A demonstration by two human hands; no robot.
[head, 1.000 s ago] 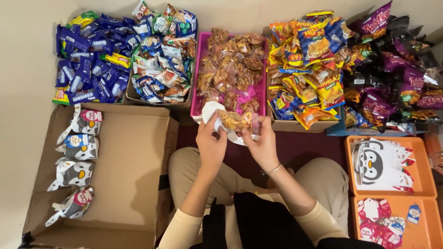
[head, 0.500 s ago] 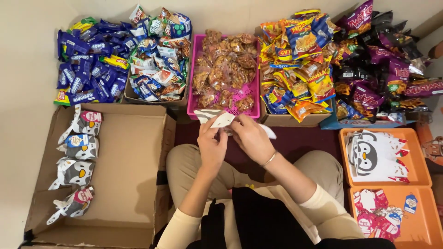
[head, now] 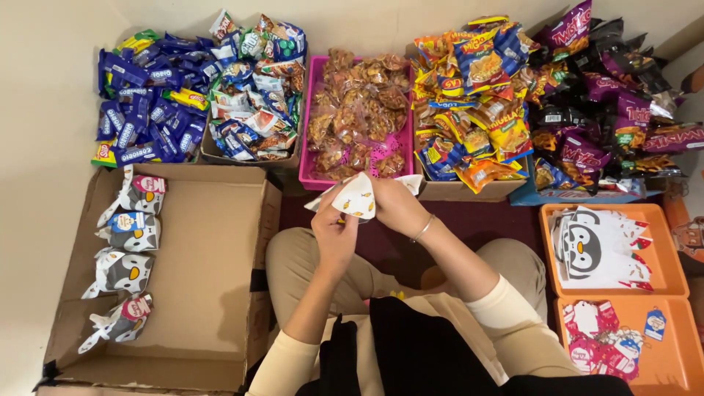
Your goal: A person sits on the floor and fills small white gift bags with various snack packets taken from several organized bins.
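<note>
Snack packets, paper bags and tags laid out on the floor.

Blue packets (head: 139, 110) are piled at top left, beside mixed white and blue ones (head: 253, 95); clear packets of brown snacks (head: 359, 110) fill a pink tray, then orange-yellow packets (head: 473, 103) and purple-black ones (head: 601, 110) follow. A white paper bag (head: 356, 196) is held in both hands. Four penguin-printed filled bags (head: 128, 257) are lined in the cardboard box (head: 198, 271). Flat penguin bags (head: 594, 249) and red and blue tags (head: 609, 341) lie in orange trays.

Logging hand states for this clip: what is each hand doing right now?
Left hand: closed on the white paper bag.
Right hand: closed on the same white paper bag.
</note>
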